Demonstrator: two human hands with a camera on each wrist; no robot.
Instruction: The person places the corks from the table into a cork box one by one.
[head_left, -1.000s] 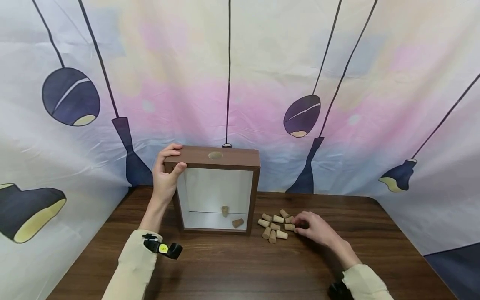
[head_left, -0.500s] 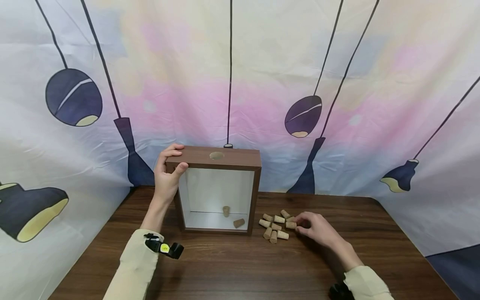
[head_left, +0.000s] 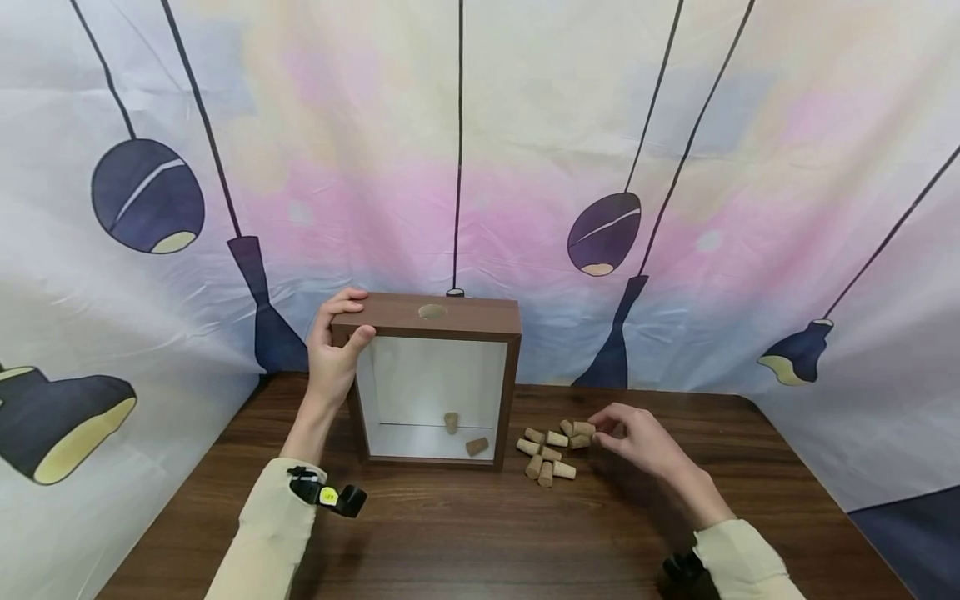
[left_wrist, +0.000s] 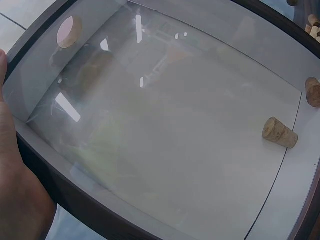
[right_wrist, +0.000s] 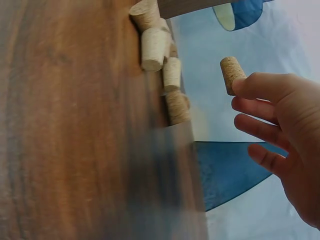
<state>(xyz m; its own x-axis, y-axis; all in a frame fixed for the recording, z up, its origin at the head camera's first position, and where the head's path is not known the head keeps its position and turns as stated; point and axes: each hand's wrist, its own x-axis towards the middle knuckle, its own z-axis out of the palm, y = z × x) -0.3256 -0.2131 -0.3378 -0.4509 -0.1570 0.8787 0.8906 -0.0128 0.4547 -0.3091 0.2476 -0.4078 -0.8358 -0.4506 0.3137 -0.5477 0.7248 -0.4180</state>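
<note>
My left hand (head_left: 333,358) grips the upper left corner of a brown wooden box (head_left: 476,319), thumb at the front and fingers over the top. The box stands upright, with a clear front and a round hole (head_left: 432,311) in its top. Inside, two corks lie at the bottom: one cork (left_wrist: 280,132) toward the back, the other cork (head_left: 477,447) nearer the front. To the right of the box, my right hand (head_left: 641,437) pinches a cork (right_wrist: 230,74) between thumb and fingertips, lifted off the table. Several loose corks (head_left: 546,473) lie close by that hand.
Everything rests on a dark wood-grain table (head_left: 465,533). A printed cloth (head_left: 390,150) with lamp drawings hangs behind it and at both sides. Wrist cameras are strapped to the sleeves, such as the black camera (head_left: 348,502) on the left.
My right hand has picked up a cork from the right side of the pile and raised it slightly. My left hand and the box have stayed in place.
</note>
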